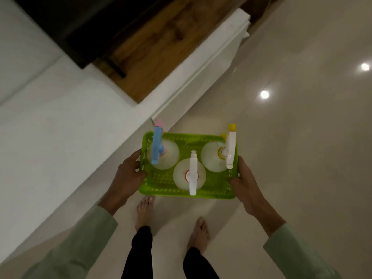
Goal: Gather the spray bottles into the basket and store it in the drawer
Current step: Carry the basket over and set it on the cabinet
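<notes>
From my remote feed, the far left of the view was taken up by a white counter (50, 127), with a dark panel (66, 23) and a strip of wood-grain surface (161, 49) beyond it. Moving right, the left hand (128, 176) was closed on the left short edge of a lime-green perforated plastic basket (161, 190), thumb over the rim and fingers underneath. I saw the basket held level in the air, above the glossy beige tiled floor (302, 137) and just off the counter's corner.

Three translucent spray bottles stood upright inside it. The blue-trigger spray bottle (157, 146), with a pink nozzle tip, sat in the far left corner. The white-trigger spray bottle (192, 174), with a red collar at its neck, stood in the middle toward the near wall. The yellow-nozzle spray bottle (230, 150), white-triggered with a yellow collar, occupied the far right corner. I could make out no label, brand or writing on any bottle or on the basket; the picture was too soft.

The right hand (247, 184) clasped the basket's right short edge in the same way. Both pale green sleeves (298, 248) showed at the bottom, with bare feet (144, 210) on the floor below the basket.
</notes>
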A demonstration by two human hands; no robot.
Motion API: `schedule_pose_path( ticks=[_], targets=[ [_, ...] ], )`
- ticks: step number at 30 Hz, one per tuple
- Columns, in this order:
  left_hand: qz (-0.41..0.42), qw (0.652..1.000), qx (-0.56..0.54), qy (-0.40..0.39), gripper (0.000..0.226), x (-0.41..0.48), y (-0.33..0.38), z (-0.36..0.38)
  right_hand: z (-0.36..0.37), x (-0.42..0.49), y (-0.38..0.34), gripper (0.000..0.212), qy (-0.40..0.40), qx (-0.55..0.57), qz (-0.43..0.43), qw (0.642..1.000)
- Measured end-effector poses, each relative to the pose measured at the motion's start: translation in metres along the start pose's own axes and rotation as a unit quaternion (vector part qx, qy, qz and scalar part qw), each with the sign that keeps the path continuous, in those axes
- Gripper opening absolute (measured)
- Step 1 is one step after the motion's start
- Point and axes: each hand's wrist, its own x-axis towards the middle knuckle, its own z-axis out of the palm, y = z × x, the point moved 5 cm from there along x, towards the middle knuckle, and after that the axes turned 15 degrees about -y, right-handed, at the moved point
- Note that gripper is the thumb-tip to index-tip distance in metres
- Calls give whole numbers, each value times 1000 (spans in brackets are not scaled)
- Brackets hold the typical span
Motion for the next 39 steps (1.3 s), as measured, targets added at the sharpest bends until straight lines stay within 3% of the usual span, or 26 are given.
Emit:
schedule_pose_path(
  ticks=[5,13,21,28,39],
  targets=[
    [-10,996,-63,66,86,-86,-7,-31,34,-30,-61,72,-68,-26,-34,997],
    [-39,971,-170,165,72,-191,-40,-91,122,-52,-146,74,-162,-114,-69,978],
    [-72,935,-230,261,74,-254,-99,-156,241,-26,-184,70,-231,-196,-71,950],
    [-95,910,-257,312,76,-250,-155,-215,337,23,-192,61,-238,-249,-79,936],
    [-119,903,-280,304,73,-191,-193,-272,408,112,-213,46,-205,-343,-59,915]
  ],
)
